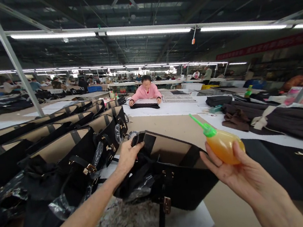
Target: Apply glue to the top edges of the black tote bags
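A black handbag (178, 185) with a tan lining lies open on the table in front of me. My left hand (127, 155) is closed on the bag's black strap (144, 141) at its rim. My right hand (233, 171) is raised beside the bag, palm up, fingers wrapped round a small squeeze bottle (222, 143) of amber liquid. The bottle's green nozzle points up and to the left, clear of the bag.
A row of several similar black bags (67, 140) with plastic-wrapped handles stands at my left. Dark fabric pieces (281, 117) lie at the right. A person in pink (146, 91) works across the table. A slanted metal post (14, 57) rises at the left.
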Demonstrator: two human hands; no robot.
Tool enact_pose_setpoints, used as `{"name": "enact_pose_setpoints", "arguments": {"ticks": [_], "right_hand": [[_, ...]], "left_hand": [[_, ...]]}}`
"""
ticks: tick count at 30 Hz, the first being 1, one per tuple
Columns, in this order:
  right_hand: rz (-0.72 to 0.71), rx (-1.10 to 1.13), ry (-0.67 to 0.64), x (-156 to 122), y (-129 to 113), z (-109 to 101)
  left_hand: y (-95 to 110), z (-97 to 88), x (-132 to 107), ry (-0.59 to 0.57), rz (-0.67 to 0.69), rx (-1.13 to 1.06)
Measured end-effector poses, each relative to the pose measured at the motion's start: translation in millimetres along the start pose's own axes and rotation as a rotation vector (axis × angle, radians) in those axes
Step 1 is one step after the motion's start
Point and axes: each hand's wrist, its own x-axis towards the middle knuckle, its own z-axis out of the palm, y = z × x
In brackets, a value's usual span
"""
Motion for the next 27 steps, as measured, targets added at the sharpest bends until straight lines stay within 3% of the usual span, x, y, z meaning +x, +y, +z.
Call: {"name": "enact_pose_setpoints", "arguments": {"ticks": [5,9,12,15,18,22,27], "right_hand": [[0.005,-0.029,0.060,-18.9,-10.9,-13.7],[-0.005,-0.099,0.040,-35.4,-24.2,-30.2],[-0.091,-0.227,-0.013,-41.7,-41.8,-47.2],[-0.226,-0.385,0.011,-46.3,-57.2,-62.9],[-0.395,-0.568,0.039,-51.6,-62.6,-72.7],[-0.544,-0.804,0.004,-52.5,-59.8,-78.7],[-0.696,-1.021,-0.023,-42.9,-62.5,-79.9]], "left_hand": [[64.3,-4.2,23.0,-0.267,0.151,0.125],[118.0,0.7,51.2,-0.606,0.305,0.299],[143.3,14.3,65.1,-0.859,0.376,0.521],[146.3,35.5,69.6,-1.004,0.428,0.698],[132.6,57.4,68.2,-1.096,0.468,0.775],[113.3,79.6,65.7,-1.136,0.439,0.778],[105.3,97.9,65.5,-1.187,0.346,0.749]]}}
